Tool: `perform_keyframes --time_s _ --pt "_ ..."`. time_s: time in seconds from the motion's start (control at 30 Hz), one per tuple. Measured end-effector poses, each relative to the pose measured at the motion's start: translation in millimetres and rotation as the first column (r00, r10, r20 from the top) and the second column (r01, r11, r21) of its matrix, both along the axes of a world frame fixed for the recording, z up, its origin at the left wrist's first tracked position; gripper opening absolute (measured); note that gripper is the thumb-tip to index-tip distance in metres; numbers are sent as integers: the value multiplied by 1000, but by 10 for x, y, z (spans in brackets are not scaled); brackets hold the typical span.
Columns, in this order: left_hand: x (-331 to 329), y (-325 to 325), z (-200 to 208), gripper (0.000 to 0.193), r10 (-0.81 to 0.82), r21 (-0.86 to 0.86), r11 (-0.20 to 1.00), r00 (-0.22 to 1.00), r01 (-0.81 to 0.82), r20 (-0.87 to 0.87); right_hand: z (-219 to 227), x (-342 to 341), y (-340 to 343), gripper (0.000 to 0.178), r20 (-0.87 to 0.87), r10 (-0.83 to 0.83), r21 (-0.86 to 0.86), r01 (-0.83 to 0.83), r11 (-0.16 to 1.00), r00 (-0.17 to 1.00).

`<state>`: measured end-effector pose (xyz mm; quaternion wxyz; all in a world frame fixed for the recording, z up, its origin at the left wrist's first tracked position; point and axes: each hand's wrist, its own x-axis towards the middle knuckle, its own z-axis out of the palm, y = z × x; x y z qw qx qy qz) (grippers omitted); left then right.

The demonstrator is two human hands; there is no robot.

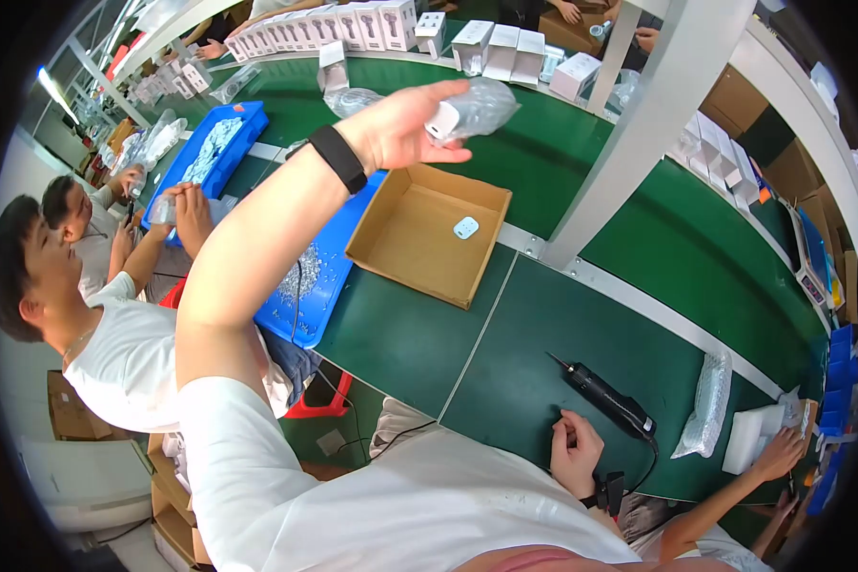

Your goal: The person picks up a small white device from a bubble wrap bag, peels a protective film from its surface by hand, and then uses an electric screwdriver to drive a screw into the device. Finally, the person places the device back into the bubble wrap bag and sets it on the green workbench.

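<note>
My left arm stretches up and across the bench. In my left hand [412, 122], between thumb and fingers, is a white device in a clear plastic bag [487, 108], held over the green conveyor belt. Below it stands an open brown cardboard tray [419, 250] with one small pale blue-white piece [465, 228] lying inside. My right hand [576, 450] rests at the near edge of the green bench, fingers curled in, with nothing visible in them. Just beyond it lies a black electric screwdriver [608, 398], its bit pointing up and left.
Blue trays hold small parts [300, 276] and pale blue pieces [214, 148] on the left, beside co-workers. White boxes [324, 30] line the belt's far side. A slanting metal post [629, 133] rises beyond the bench. Bubble wrap [706, 405] and a co-worker's hand [780, 454] are at right.
</note>
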<state>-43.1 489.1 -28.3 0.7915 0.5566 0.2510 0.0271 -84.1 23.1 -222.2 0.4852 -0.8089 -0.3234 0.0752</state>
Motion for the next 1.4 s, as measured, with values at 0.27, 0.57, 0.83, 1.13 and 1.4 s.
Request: perform_keyframes --time_s 0.27,0.57,0.83,1.13,1.4 --pt "-408 -436 194 38 -47 35 998 999 48 -14 -29 -34 -36 19 30 7 5 -7 1000 1000" --pt "-924 -1375 493 53 -479 560 603 820 567 -314 1181 -83 642 70 627 -17 130 -83 988 778" --pt "-1072 -2219 366 58 -545 909 137 796 393 -262 846 162 996 58 158 166 353 -213 911 973" --pt "-1237 -2360 -836 52 -405 845 507 818 -170 408 205 -80 1085 52 50 157 494 -161 854 986" --pt "-1249 -2253 -1140 48 -385 798 587 818 -140 427 -102 -90 1025 63 85 188 351 -206 913 979"
